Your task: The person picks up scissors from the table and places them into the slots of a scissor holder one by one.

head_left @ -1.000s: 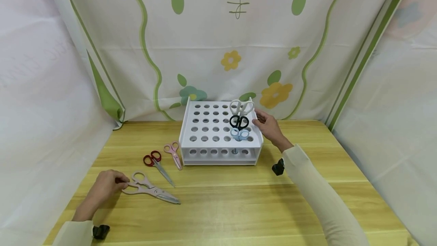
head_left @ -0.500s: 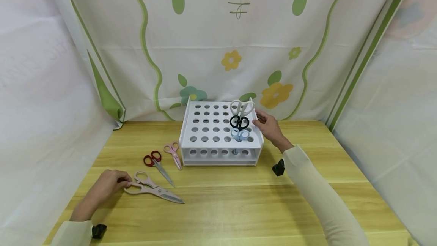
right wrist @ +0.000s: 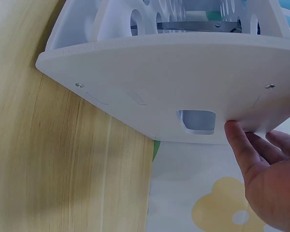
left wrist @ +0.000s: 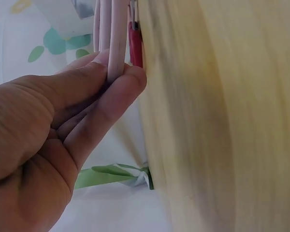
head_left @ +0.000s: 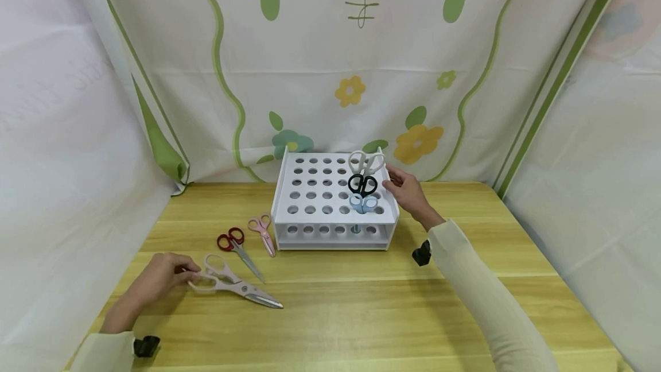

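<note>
My left hand (head_left: pixel 162 277) pinches one handle loop of the large pale pink scissors (head_left: pixel 234 285) between thumb and fingers. Their blades point right over the table. In the left wrist view the pink handle (left wrist: pixel 117 38) sits between the thumb and fingertips of that hand (left wrist: pixel 53 116). My right hand (head_left: pixel 410 191) touches the right side of the white perforated rack (head_left: pixel 317 217). In the right wrist view the fingers of the right hand (right wrist: pixel 275 179) rest against its side panel (right wrist: pixel 154 82), beside a cutout. White (head_left: pixel 366 162), black (head_left: pixel 362 185) and light blue scissors (head_left: pixel 363 204) stand in the rack, handles up.
Red-handled scissors (head_left: pixel 240 252) and small pink scissors (head_left: pixel 263 235) lie on the wooden table (head_left: pixel 361 314), left of the rack. A flowered curtain (head_left: pixel 310 90) hangs right behind the rack, and white cloth closes in both sides.
My left hand has shifted the large pale pink scissors slightly to the right, and their handle end has risen a little. The right hand and the rack stay put.
</note>
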A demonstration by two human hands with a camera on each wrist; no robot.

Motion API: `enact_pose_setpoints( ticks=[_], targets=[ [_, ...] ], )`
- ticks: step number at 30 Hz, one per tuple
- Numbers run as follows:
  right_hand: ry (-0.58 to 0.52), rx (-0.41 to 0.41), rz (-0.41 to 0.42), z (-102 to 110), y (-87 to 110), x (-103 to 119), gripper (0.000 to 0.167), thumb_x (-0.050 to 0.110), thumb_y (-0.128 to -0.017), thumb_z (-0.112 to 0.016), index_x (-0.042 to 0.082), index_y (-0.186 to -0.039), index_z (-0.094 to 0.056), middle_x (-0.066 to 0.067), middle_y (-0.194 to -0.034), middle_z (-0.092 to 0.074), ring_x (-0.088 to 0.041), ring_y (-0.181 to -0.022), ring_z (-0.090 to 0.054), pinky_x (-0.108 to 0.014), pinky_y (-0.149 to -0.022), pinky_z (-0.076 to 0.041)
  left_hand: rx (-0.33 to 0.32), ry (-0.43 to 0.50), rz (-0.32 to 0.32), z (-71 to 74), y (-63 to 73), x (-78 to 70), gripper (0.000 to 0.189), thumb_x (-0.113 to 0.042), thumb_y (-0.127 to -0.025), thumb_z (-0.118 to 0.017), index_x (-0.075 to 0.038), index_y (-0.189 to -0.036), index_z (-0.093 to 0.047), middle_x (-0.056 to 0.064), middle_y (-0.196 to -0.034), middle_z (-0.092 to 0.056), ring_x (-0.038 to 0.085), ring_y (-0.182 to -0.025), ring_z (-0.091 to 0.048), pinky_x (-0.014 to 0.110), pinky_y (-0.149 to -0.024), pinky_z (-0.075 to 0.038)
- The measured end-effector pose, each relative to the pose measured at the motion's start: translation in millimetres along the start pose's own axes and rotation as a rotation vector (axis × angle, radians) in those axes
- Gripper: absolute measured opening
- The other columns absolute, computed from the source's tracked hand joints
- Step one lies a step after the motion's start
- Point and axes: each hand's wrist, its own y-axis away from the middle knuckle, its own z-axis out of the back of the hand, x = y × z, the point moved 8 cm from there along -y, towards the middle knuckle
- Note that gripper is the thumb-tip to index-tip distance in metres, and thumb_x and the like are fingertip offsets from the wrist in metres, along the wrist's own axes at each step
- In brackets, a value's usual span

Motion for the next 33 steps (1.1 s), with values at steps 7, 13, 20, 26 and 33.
enact_pose_setpoints(
  ticks=[7,13,20,26,33],
  targets=[
    [0.001,-0.007,0.003,0,-0.7,-1,0.055,0.022,-0.102,-0.055,0.017,-0.153,-0.036,-0.015,-0.154,-0.042,-0.032,-0.140,-0.043,-0.045,-0.111,-0.040,-0.013,0.069,0.045,8.7,0.6,-7.1,0.012,0.002,-0.085,-0.070,-0.006,-0.092,-0.077,0.008,-0.086,-0.075,0.000,-0.071,-0.066,0.026,-0.061,-0.057],
    [-0.003,-0.007,0.009,0,-0.5,0,0.055,0.023,-0.102,-0.054,0.015,-0.154,-0.034,-0.016,-0.154,-0.040,-0.033,-0.141,-0.042,-0.045,-0.111,-0.040,-0.077,0.083,0.058,15.5,-0.8,-11.3,0.013,0.002,-0.085,-0.071,-0.007,-0.091,-0.078,0.008,-0.085,-0.075,0.000,-0.070,-0.066,0.028,-0.060,-0.057],
    [-0.001,-0.013,0.014,0,-1.4,0,0.055,0.020,-0.102,-0.054,0.015,-0.153,-0.035,-0.015,-0.154,-0.041,-0.032,-0.140,-0.043,-0.045,-0.111,-0.040,-0.146,0.055,-0.017,24.7,-3.8,-24.2,0.013,0.003,-0.083,-0.073,-0.007,-0.090,-0.078,0.005,-0.081,-0.076,0.001,-0.068,-0.067,0.028,-0.058,-0.056],
    [-0.011,-0.012,0.021,-1,-1.3,1,0.055,0.018,-0.102,-0.054,0.014,-0.154,-0.035,-0.016,-0.153,-0.042,-0.033,-0.139,-0.043,-0.046,-0.110,-0.040,-0.193,0.043,-0.073,32.1,-7.6,-34.6,0.012,0.002,-0.083,-0.073,-0.007,-0.088,-0.078,0.004,-0.079,-0.075,0.005,-0.066,-0.068,0.026,-0.056,-0.055],
    [-0.005,-0.005,0.008,0,-0.7,0,0.056,0.019,-0.102,-0.054,0.014,-0.154,-0.034,-0.015,-0.154,-0.042,-0.032,-0.140,-0.042,-0.046,-0.111,-0.039,-0.222,0.023,-0.107,37.7,-13.9,-45.3,0.013,0.004,-0.081,-0.074,-0.007,-0.087,-0.078,0.003,-0.078,-0.075,-0.003,-0.064,-0.064,0.022,-0.052,-0.052]
  ],
)
